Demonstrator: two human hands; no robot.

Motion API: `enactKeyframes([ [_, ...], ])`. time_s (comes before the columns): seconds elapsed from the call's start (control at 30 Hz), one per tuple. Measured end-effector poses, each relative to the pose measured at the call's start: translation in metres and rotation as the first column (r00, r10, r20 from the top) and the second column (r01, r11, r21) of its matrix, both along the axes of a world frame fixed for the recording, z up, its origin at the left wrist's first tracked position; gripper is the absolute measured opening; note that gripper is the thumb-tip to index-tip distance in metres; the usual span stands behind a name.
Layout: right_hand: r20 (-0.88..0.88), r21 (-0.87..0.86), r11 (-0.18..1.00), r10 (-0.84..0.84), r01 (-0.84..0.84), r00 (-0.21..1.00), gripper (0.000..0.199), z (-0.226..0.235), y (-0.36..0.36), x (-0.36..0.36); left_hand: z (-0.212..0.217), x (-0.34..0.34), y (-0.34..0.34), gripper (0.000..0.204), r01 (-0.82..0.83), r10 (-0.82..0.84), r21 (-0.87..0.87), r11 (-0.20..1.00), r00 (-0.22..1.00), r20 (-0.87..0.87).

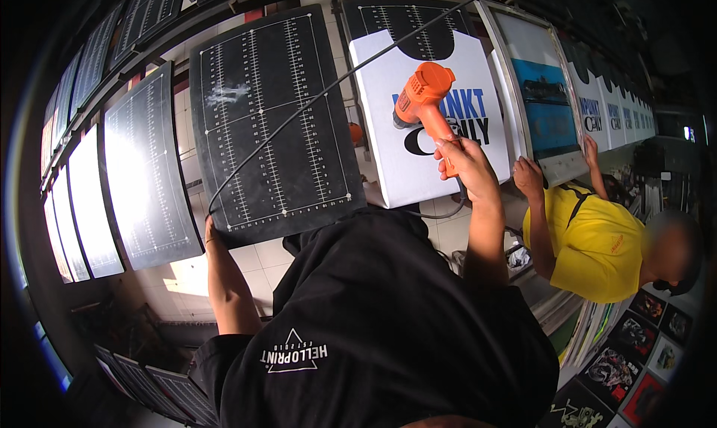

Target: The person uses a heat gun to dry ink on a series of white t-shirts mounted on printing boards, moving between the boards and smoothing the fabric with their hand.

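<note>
Rows of black gridded print boards ringed the workshop. The right hand was clenched around the handle of an orange heat gun, held over a white printed shirt, probably drying its ink. The left hand touched a board's lower edge, fingers hidden. Next, seemingly, a steady sweep across the print.

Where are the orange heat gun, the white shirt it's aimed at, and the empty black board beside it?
orange heat gun point(423, 92), head view, on its body.
white shirt point(388, 159), head view, plain left part.
black board point(269, 114), head view, gridded middle.
</note>
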State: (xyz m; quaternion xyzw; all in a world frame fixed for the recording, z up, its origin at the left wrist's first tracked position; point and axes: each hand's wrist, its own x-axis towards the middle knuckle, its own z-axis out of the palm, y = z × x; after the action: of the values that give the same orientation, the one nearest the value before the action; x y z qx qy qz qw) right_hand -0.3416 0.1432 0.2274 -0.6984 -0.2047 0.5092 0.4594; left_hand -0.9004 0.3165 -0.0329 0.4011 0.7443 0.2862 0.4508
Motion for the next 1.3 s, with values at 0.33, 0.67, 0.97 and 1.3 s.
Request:
enactKeyframes([
  [0.33, 0.005, 0.002, 1.0, 0.013, -0.013, 1.0, 0.032, 0.001, -0.012, -0.007, 0.004, 0.001, 0.011, 0.059, 0.017, -0.017, 0.011, 1.0, 1.0, 0.011],
  [0.67, -0.03, 0.016, 1.0, 0.015, -0.014, 0.999, 0.029, 0.002, -0.024, -0.005, 0.029, -0.001, 0.021, 0.058, 0.109, -0.114, 0.06, 0.992, 0.99, 0.079],
  [0.97, -0.028, 0.062, 0.995, 0.074, -0.072, 0.997, 0.034, 0.002, -0.031, 0.004, 0.122, 0.128, 0.029, 0.028, 0.355, -0.199, 0.474, 0.806, 0.916, -0.348],
  [1.3, -0.074, 0.284, 0.959, 0.039, -0.016, 0.997, 0.033, -0.027, 0.034, 0.032, 0.181, 0.27, 0.017, 0.025, 0.723, -0.681, 0.28, 0.632, 0.69, -0.244],
])
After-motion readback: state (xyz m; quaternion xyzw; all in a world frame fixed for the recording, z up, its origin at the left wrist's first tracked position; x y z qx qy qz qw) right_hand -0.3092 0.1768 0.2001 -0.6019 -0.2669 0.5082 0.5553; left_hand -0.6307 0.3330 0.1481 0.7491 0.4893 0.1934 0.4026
